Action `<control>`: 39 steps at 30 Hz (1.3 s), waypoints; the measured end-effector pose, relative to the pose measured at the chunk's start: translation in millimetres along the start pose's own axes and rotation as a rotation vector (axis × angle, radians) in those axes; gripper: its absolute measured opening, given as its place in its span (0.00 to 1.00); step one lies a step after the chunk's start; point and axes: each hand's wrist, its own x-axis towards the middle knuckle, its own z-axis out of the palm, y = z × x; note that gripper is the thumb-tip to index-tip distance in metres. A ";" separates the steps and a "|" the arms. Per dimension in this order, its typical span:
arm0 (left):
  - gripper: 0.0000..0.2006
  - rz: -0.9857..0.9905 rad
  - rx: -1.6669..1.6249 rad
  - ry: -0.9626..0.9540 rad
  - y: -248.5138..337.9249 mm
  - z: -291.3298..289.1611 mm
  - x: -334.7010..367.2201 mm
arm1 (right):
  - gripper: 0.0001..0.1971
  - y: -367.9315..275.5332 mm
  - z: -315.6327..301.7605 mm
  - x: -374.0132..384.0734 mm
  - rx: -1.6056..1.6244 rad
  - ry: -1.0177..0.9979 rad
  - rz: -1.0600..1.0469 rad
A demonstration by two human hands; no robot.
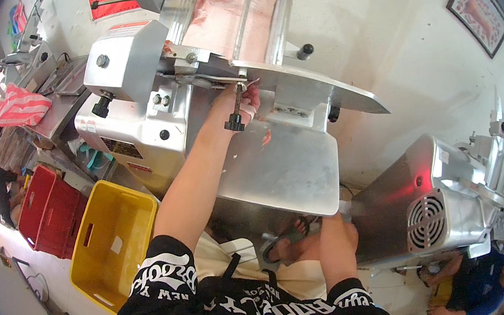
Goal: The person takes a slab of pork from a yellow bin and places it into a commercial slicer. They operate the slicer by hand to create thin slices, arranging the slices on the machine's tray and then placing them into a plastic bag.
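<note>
A metal meat slicer [123,63] stands in front of me, with a large slab of pale pink meat [226,19] in its slanted feed channel. My left hand [245,101] reaches under the lower end of the channel, beside a threaded rod with a black knob [234,122]. Its fingers look curled, partly hidden by the rod; what they hold, if anything, I cannot make out. Small meat scraps [266,137] lie on the slicer's metal tray [280,173]. My right forearm [336,242] extends to the tray's near edge, where the right hand is hidden.
To the left are a yellow crate [112,241] and a red crate [50,211]. A striped red-and-white bag [20,105] rests on a metal table [67,106]. Another steel machine [422,198] stands at right, and a person in blue [485,282] sits low beyond it.
</note>
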 end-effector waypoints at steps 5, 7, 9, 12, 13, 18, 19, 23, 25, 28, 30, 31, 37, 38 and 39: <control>0.07 0.017 0.084 0.058 0.7 -55.7 13.2 | 0.20 -10.5 -22.9 18.7 -0.256 0.037 -0.219; 0.04 0.020 0.285 -0.045 -15.1 -56.0 4.3 | 0.17 -53.9 -34.1 13.7 -0.461 0.360 -0.487; 0.05 -0.057 0.568 -0.072 -26.0 -20.6 -39.9 | 0.15 -112.7 19.8 -26.3 -0.526 0.453 -0.701; 0.08 -0.204 0.892 -0.288 -42.6 9.9 -63.0 | 0.16 -172.8 135.9 -101.8 -0.534 0.160 -0.960; 0.08 -0.231 0.965 -0.370 -49.7 18.0 -65.1 | 0.15 -176.0 149.5 -104.5 -0.513 -0.022 -0.792; 0.09 -0.149 1.531 -0.378 -42.4 40.5 -72.9 | 0.16 -179.5 141.6 -91.5 -0.962 -0.125 -0.392; 0.10 -0.111 1.658 -0.391 -27.9 19.1 -64.5 | 0.16 -174.7 140.4 -93.0 -1.157 -0.085 -0.406; 0.08 0.429 1.842 -0.128 2.4 -13.3 -45.5 | 0.17 -158.3 142.9 -107.5 -1.540 0.153 -0.938; 0.09 0.174 0.903 -0.063 9.6 -0.4 -29.4 | 0.17 -150.2 142.4 -102.4 -1.475 -0.124 -0.981; 0.10 -0.041 0.189 -0.037 12.8 4.7 -3.4 | 0.18 -137.9 156.4 -108.2 -1.443 -0.315 -0.999; 0.11 -0.182 -0.026 -0.067 17.0 -2.0 8.3 | 0.18 -135.0 162.7 -112.0 -1.443 -0.347 -0.984; 0.12 -0.276 -0.119 -0.094 18.7 -4.6 12.3 | 0.18 -135.8 161.3 -111.9 -1.439 -0.351 -0.969; 0.12 -0.197 0.069 0.070 4.9 -16.9 9.4 | 0.18 -138.2 155.7 -112.9 -1.421 -0.338 -0.959; 0.11 -0.197 0.018 0.098 0.9 -20.5 6.1 | 0.19 -137.0 152.3 -110.2 -1.414 -0.329 -0.971; 0.11 -0.189 -0.029 0.128 0.5 -25.0 1.6 | 0.19 -135.4 151.1 -107.6 -1.363 -0.320 -0.962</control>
